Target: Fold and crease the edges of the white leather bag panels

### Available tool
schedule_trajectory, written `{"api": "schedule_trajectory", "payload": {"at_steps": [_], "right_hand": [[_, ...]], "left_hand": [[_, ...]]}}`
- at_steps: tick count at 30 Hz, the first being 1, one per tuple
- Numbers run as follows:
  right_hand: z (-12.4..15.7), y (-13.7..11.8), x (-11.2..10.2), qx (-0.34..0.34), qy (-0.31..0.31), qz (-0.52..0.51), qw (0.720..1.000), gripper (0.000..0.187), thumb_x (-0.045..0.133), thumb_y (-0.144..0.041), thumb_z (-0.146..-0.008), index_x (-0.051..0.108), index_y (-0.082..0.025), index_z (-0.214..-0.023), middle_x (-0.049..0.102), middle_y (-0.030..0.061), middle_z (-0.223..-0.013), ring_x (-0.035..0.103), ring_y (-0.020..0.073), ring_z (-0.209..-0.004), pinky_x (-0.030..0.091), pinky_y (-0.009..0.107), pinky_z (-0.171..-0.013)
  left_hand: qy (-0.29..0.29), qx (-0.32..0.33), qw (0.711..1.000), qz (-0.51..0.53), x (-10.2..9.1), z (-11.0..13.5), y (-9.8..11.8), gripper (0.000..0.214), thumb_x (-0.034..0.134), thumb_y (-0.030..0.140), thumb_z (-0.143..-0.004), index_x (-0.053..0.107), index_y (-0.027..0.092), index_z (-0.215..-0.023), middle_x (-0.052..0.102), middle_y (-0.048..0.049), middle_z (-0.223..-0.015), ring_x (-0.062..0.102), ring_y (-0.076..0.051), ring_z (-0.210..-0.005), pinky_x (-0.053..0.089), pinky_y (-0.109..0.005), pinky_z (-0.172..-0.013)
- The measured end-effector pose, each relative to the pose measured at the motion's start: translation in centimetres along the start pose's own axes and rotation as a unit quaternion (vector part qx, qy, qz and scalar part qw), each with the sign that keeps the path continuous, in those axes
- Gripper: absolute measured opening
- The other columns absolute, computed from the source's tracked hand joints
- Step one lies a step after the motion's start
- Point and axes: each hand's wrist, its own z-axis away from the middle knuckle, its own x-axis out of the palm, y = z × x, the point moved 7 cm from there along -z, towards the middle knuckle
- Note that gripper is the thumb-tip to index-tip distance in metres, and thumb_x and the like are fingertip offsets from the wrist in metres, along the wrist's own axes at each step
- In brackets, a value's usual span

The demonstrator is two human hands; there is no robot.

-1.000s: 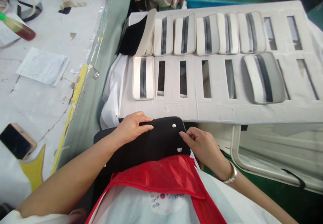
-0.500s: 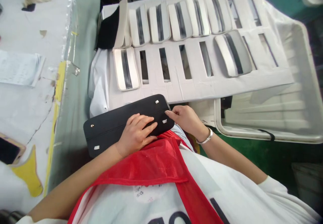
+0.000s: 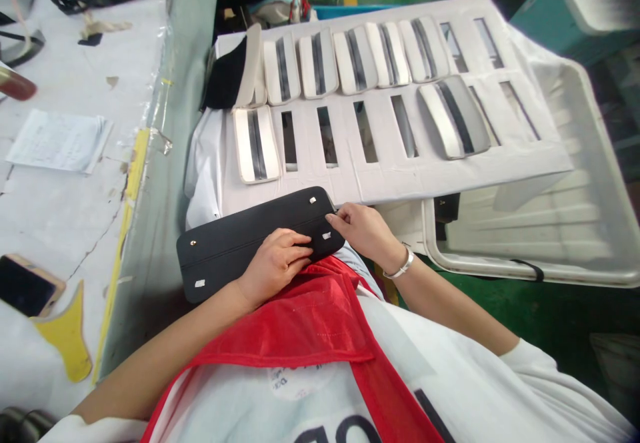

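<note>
A long black padded piece (image 3: pixel 235 243) with small white tabs lies across my lap. My left hand (image 3: pixel 277 263) rests on top of it near its right half, fingers together and pressing flat on the surface. My right hand (image 3: pixel 363 230) pinches the right end of the piece with curled fingers; a bracelet sits on that wrist. Just beyond the piece lies a white slotted board (image 3: pixel 400 170) carrying several white pads with dark centre stripes (image 3: pixel 257 143).
A white worktable (image 3: pixel 65 183) stands at the left with a phone (image 3: pixel 25 286), a yellow template (image 3: pixel 67 336) and papers (image 3: pixel 57 140). A white plastic tray (image 3: pixel 575 230) sits under the board at the right. Green floor shows below it.
My left hand slid from the piece's middle toward its right half and now lies closer to my body. The view swung, showing the tray at the right. My right hand stays at the end.
</note>
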Motion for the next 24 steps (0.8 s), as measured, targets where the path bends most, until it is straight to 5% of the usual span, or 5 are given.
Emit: {"api": "schedule_trajectory", "payload": {"at_steps": [3, 7, 12, 19, 24], "right_hand": [[-0.3, -0.3, -0.2, 0.007, 0.005, -0.01, 1.0, 0.03, 0.053, -0.042, -0.085, 0.058, -0.017, -0.07, 0.06, 0.0009, -0.063, 0.05, 0.0118, -0.059, 0.029, 0.023, -0.056], [-0.9, 0.1, 0.8, 0.049, -0.064, -0.086, 0.993, 0.035, 0.049, -0.046, -0.086, 0.056, -0.017, -0.067, 0.055, -0.0011, -0.052, 0.048, 0.0104, -0.051, 0.027, 0.023, -0.052], [-1.3, -1.5, 0.0, 0.001, -0.044, -0.01, 0.999, 0.035, 0.052, -0.038, -0.086, 0.048, -0.017, -0.058, 0.053, -0.0002, -0.054, 0.043, 0.0096, -0.051, 0.023, 0.024, -0.051], [0.5, -5.7, 0.0, -0.133, -0.038, 0.1, 0.985, 0.029, 0.041, -0.034, -0.094, 0.056, -0.016, -0.077, 0.062, 0.0052, -0.074, 0.054, 0.0133, -0.065, 0.027, 0.026, -0.058], [-0.9, -2.3, -0.4, -0.012, -0.034, 0.057, 0.998, 0.037, 0.037, -0.035, -0.097, 0.052, -0.018, -0.068, 0.058, 0.0012, -0.063, 0.05, 0.0106, -0.056, 0.026, 0.024, -0.055]], "left_hand": [[-0.03, 0.001, 0.999, -0.024, -1.5, -0.8, -1.1, 0.026, 0.063, 0.031, -0.082, 0.068, 0.018, -0.103, 0.063, -0.0097, -0.118, 0.055, -0.023, -0.107, 0.046, -0.04, -0.096], [0.0, -0.127, 0.99, -0.054, -4.3, -3.5, -5.8, 0.064, 0.067, 0.049, -0.074, 0.053, 0.015, -0.127, 0.053, -0.0132, -0.132, 0.048, -0.028, -0.122, 0.036, -0.045, -0.107], [-0.124, -0.193, 0.971, 0.062, -2.1, -7.1, -9.2, 0.052, 0.059, 0.043, -0.079, 0.059, 0.014, -0.122, 0.061, -0.0101, -0.124, 0.056, -0.024, -0.114, 0.041, -0.036, -0.102], [-0.141, -0.162, 0.957, 0.193, -0.9, -8.3, -9.8, 0.052, 0.064, 0.042, -0.073, 0.062, 0.018, -0.119, 0.063, -0.0066, -0.123, 0.057, -0.024, -0.114, 0.04, -0.036, -0.104], [-0.132, -0.206, 0.95, 0.195, -0.9, -8.6, -10.1, 0.048, 0.064, 0.038, -0.073, 0.065, 0.02, -0.117, 0.065, -0.0046, -0.121, 0.058, -0.024, -0.113, 0.041, -0.034, -0.103]]}}
